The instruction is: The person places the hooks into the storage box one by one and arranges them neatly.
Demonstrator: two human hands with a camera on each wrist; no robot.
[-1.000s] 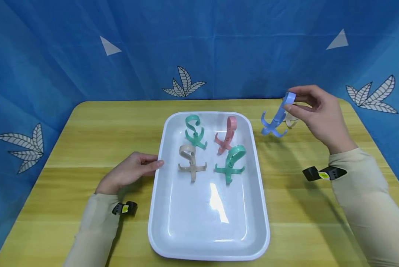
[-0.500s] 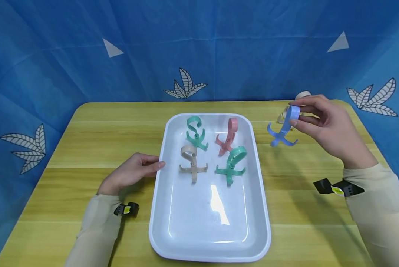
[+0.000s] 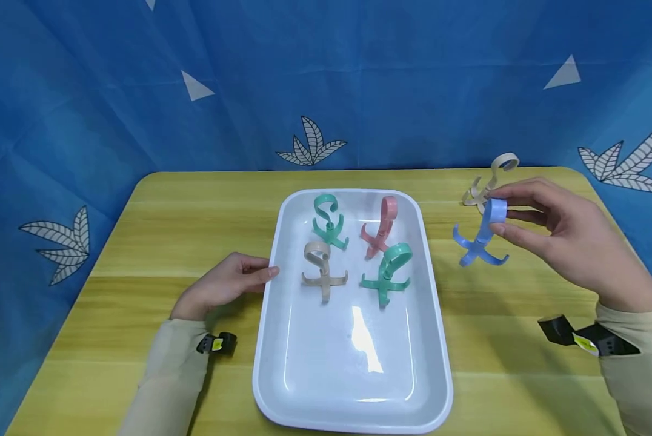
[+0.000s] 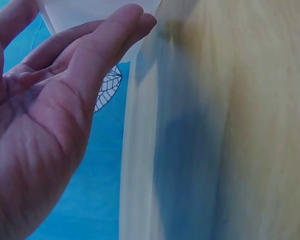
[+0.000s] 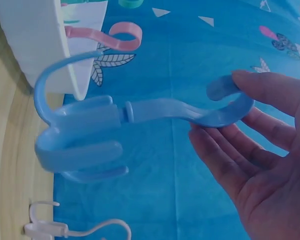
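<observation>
My right hand point(image 3: 571, 242) pinches the curled top of a blue four-claw hanging hook point(image 3: 479, 243), its claws pointing down above the table right of the tray. In the right wrist view, thumb and fingertips hold the curved end of this blue hook point(image 5: 160, 110). My left hand point(image 3: 225, 287) grips the left rim of a white tray point(image 3: 353, 387), thumb over the edge and the other fingers outside it. Standing in the tray's far half are two green hooks point(image 3: 386, 275), a pink hook point(image 3: 380, 227) and a beige hook point(image 3: 324, 272).
Another cream hook point(image 3: 489, 181) stands on the wooden table point(image 3: 157, 224) near its far right edge, behind my right hand. A blue patterned cloth point(image 3: 239, 91) hangs along the far side and both flanks.
My right hand has moved right and nearer, carrying the blue hook, and the cream hook behind it now shows. The left hand stays on the tray rim. The whole view has shifted slightly.
</observation>
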